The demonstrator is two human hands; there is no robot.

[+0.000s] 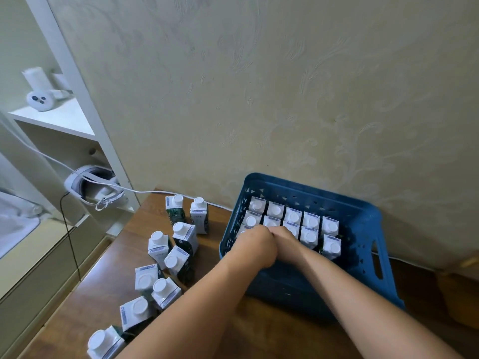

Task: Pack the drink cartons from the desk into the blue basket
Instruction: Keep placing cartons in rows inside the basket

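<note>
The blue basket point(363, 221) stands at the right of the wooden desk point(108, 288), against the wall. Several white-capped drink cartons point(294, 216) stand upright in rows inside it, filling its far part. Both my hands are down in the basket's near-left part, side by side and touching. My left hand point(255, 246) and my right hand point(286, 242) have their fingers curled downward, each closed over a carton that the hand almost wholly hides. Several more cartons point(158, 246) stand loose on the desk to the left of the basket.
A white shelf unit point(77, 117) rises at the left, with a white headset point(90, 189) and a cable point(145, 191) that trails onto the desk's far edge. The patterned wall point(285, 99) runs right behind the basket. The basket's near half shows its bare floor point(298, 278).
</note>
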